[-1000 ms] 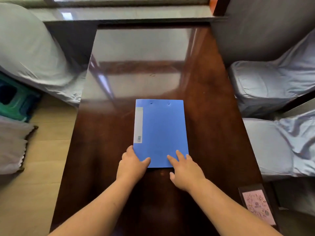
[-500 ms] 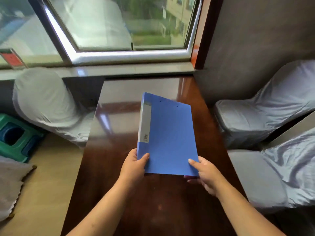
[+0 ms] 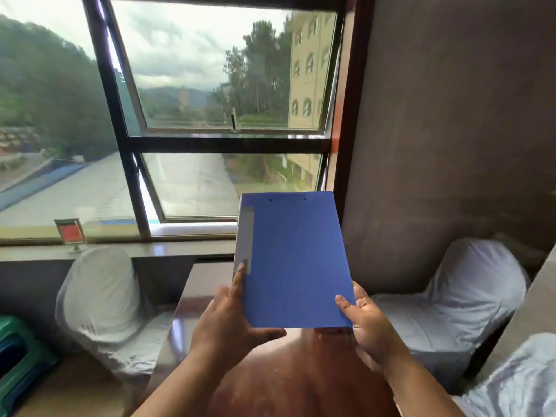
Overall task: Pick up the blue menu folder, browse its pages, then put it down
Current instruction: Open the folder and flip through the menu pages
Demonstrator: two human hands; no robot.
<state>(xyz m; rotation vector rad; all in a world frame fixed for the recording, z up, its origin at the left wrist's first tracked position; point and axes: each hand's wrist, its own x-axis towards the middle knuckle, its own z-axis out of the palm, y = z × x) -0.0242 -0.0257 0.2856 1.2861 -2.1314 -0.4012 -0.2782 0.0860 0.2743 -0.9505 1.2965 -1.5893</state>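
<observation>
The blue menu folder is closed and held up in the air above the dark wooden table, its cover facing me and its grey-labelled spine on the left. My left hand grips the lower left corner, thumb under the bottom edge and a finger along the spine. My right hand holds the lower right corner, thumb on the cover and fingers behind it.
White-covered chairs stand at the left and at the right of the table. A large window with a sill and a small red sign holder lies ahead. A green stool sits at the far left.
Both hands lifted the folder off the table and raised it upright in front of me. The view tilted up from the tabletop to the window.
</observation>
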